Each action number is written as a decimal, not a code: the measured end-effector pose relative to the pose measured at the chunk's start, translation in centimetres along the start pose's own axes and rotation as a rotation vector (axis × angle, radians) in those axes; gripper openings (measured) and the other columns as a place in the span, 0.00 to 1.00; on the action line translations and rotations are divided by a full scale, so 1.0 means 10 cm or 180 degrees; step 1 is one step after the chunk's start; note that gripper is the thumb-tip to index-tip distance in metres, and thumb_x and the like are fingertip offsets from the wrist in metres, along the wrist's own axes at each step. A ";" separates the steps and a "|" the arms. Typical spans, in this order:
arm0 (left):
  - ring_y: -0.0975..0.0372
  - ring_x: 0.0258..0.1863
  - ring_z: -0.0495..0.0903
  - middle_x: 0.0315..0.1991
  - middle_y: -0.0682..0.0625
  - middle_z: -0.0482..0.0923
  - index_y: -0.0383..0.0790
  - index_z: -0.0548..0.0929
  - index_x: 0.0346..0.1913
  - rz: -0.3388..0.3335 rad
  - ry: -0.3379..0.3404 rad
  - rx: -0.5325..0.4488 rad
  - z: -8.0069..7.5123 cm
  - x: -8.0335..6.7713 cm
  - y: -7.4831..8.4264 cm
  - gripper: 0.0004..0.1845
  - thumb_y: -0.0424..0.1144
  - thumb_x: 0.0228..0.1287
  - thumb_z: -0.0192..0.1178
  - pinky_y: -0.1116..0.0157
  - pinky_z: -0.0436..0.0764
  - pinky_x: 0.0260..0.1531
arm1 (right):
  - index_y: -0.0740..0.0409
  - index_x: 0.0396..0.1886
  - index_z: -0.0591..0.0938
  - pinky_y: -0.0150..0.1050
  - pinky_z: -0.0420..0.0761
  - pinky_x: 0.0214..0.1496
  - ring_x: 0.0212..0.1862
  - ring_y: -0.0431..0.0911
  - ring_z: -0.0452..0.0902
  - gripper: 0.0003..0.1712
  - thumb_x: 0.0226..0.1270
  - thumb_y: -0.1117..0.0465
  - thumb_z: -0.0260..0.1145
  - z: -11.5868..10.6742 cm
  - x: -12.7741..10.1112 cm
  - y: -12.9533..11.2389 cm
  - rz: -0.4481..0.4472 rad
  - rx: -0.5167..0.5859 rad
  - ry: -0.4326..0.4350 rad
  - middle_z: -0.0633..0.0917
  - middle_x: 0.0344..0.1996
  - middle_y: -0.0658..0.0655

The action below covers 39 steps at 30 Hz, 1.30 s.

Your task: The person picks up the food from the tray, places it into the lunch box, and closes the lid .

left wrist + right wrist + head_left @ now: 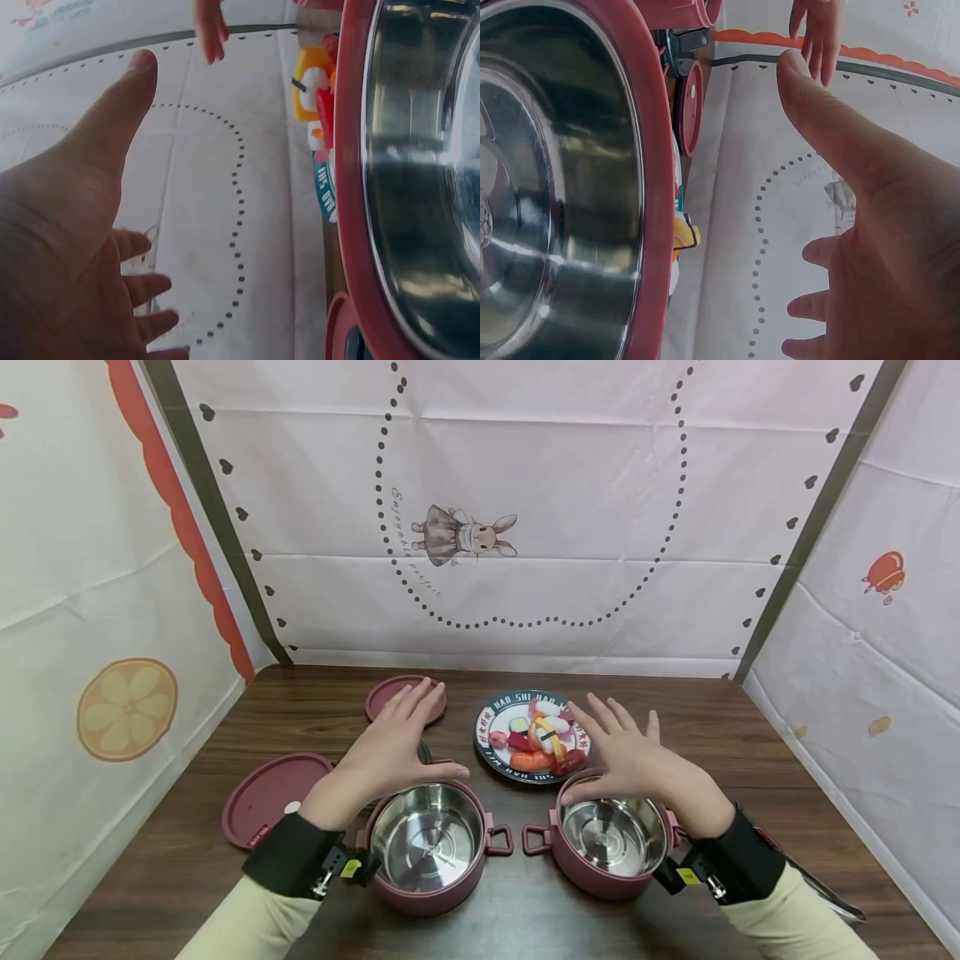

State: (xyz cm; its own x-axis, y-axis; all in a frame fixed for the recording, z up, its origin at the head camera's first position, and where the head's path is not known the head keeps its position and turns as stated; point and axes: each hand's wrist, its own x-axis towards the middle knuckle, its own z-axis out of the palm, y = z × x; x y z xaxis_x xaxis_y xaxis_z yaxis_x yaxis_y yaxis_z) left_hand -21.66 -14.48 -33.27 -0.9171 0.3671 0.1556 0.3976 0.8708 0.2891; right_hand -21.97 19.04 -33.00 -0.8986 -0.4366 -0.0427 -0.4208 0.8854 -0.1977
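- You have two maroon pots with steel insides on the wooden table: the left pot and the right pot, side by side near you, their side handles facing each other; both stand uncovered.
- You have two maroon lids: the larger lid lies flat to the left of the left pot; the smaller lid lies farther back, partly under your fingertips in the head view.
- One plate of toy sushi sits behind and between the pots.
- Your left hand is spread flat, fingers straight, thumb out, above the far rim of the left pot; it grips nothing.
- Your right hand is likewise spread wide, palm down, over the far rim of the right pot; it holds nothing; whether its thumb touches the rim you cannot tell.
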 end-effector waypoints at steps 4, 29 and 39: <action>0.42 0.79 0.49 0.81 0.42 0.45 0.45 0.52 0.80 0.0058 -0.0098 -0.0301 -0.03 -0.11 -0.11 0.58 0.65 0.52 0.70 0.36 0.63 0.69 | 0.46 0.82 0.47 0.84 0.34 0.65 0.79 0.69 0.40 0.72 0.44 0.22 0.70 0.01 -0.03 0.04 0.0002 0.0020 0.0014 0.45 0.81 0.64; 0.40 0.77 0.51 0.80 0.39 0.46 0.45 0.50 0.80 0.0512 -0.0838 -0.1233 0.30 -0.88 -0.44 0.65 0.66 0.43 0.75 0.32 0.65 0.63 | 0.50 0.82 0.46 0.87 0.36 0.61 0.75 0.75 0.44 0.68 0.51 0.28 0.70 0.00 -0.49 0.67 0.0465 0.0255 0.0158 0.49 0.78 0.72; 0.39 0.76 0.54 0.80 0.39 0.49 0.51 0.50 0.80 0.0385 -0.0728 -0.1261 0.32 -0.93 -0.47 0.62 0.63 0.46 0.75 0.32 0.66 0.63 | 0.54 0.81 0.45 0.89 0.41 0.56 0.72 0.78 0.48 0.68 0.54 0.30 0.70 0.11 -0.77 1.01 0.0767 0.0260 0.0221 0.52 0.75 0.76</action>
State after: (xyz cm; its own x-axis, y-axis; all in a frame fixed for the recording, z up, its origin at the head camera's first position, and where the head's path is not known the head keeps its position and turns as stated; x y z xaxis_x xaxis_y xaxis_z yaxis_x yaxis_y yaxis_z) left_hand -15.11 -20.92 -39.09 -0.8288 0.5595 0.0112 0.4418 0.6419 0.6267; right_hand -19.21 31.18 -35.75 -0.9792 -0.2002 -0.0315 -0.1846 0.9454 -0.2686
